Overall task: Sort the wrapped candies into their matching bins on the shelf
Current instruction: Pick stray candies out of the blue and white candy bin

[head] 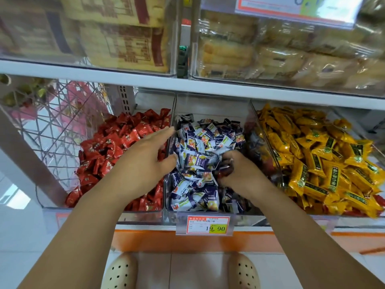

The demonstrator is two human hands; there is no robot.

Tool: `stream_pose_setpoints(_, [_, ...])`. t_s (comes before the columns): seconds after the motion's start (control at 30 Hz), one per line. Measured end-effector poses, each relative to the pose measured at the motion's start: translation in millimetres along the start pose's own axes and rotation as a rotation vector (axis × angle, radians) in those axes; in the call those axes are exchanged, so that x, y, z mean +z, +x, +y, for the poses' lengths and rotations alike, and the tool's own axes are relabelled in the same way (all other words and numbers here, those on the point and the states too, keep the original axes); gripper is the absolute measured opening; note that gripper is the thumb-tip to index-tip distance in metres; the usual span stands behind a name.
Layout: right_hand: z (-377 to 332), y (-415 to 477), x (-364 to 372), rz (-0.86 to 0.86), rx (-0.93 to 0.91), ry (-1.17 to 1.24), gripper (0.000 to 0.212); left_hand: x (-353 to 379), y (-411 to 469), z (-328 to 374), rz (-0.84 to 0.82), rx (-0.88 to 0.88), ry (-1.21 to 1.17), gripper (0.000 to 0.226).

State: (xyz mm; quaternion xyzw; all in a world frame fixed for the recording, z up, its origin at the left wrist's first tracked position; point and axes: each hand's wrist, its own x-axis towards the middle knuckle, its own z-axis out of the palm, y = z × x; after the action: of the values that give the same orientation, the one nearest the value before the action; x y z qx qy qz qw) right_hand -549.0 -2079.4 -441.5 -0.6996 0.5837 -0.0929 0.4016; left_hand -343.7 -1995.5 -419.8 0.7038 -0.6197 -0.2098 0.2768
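Head view: two bare arms reach from below into a shelf row of three clear bins.
Sorted stock: red candies point(116, 147) fill the left bin point(154, 101), purple-and-white candies point(204, 140) the middle bin point(212, 107), yellow candies point(312, 155) the right bin point(354, 119).
Left side: the left hand point(145, 161) lies over the wall between left and middle bins, fingers straight and apart, fingertips touching the purple-and-white candies, gripping nothing.
Right side: the right hand point(239, 174) sits in the middle bin, fingers curled round a red candy point(224, 171).
Shelf front: a price tag point(208, 225) reading 19.90 hangs below the middle bin.
Above: clear boxes of wrapped pastries point(250, 51).
Floor: two cream perforated shoes point(120, 272).
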Motion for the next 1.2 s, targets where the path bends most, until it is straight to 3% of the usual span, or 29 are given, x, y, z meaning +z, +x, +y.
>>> stream_pose_setpoints(0.1, [-8.5,-11.3,-14.0,0.035,-0.13,0.197,0.071,1.3,1.5,2.5,0.101,0.055,0.096,0.064])
stream_pose_setpoints(0.2, [-11.2,-17.2,-18.6,0.036,-0.184,0.383,0.057,6.5,2.4,9.0,0.192,0.192,0.211,0.053])
stream_pose_setpoints(0.3, [-13.6,-20.1,-17.7,-0.02,-0.201,0.591,0.044,20.9,-0.1,21.6,0.177,0.294,0.218,0.049])
stream_pose_setpoints(0.47, [-23.3,-24.1,-17.3,-0.06,-0.216,0.596,0.031,32.6,2.5,26.8,0.171,0.264,0.145,0.028])
stream_pose_setpoints(0.53, [-21.0,-25.5,-25.6,-0.04,-0.163,0.44,0.023,29.4,4.0,25.2,0.174,0.26,0.09,0.025])
stream_pose_setpoints(0.57, [-18.8,-26.8,-30.0,-0.037,-0.129,0.23,0.021,27.3,3.8,25.2,0.173,0.24,0.056,0.026])
stream_pose_setpoints(0.6, [-16.4,-26.7,-32.1,-0.078,-0.085,-0.033,0.027,25.3,3.3,24.9,0.165,0.215,0.033,0.028])
stream_pose_setpoints(0.67, [-14.6,-26.1,-22.1,-0.303,0.004,-0.469,0.062,23.1,1.7,22.6,0.131,0.196,0.043,0.031])
stream_pose_setpoints(0.73, [-11.8,-18.2,-3.4,-0.469,0.082,-0.568,0.102,23.8,1.1,19.7,0.098,0.215,0.075,0.032])
stream_pose_setpoints(0.87, [-0.8,4.4,24.9,-0.435,0.118,-0.605,0.116,27.7,1.1,17.1,0.083,0.231,0.078,0.032])
stream_pose_setpoints(0.97, [2.2,9.1,32.9,-0.366,0.113,-0.54,0.104,27.3,1.2,16.2,0.076,0.218,0.071,0.032])
stream_pose_setpoints(1.13, [-0.6,3.7,22.4,-0.28,0.068,-0.225,0.044,21.3,1.1,16.2,0.109,0.197,-0.021,0.024])
stream_pose_setpoints(1.2, [-0.2,3.4,16.3,-0.248,0.091,-0.111,0.039,19.3,1.0,17.1,0.123,0.196,-0.067,0.023])
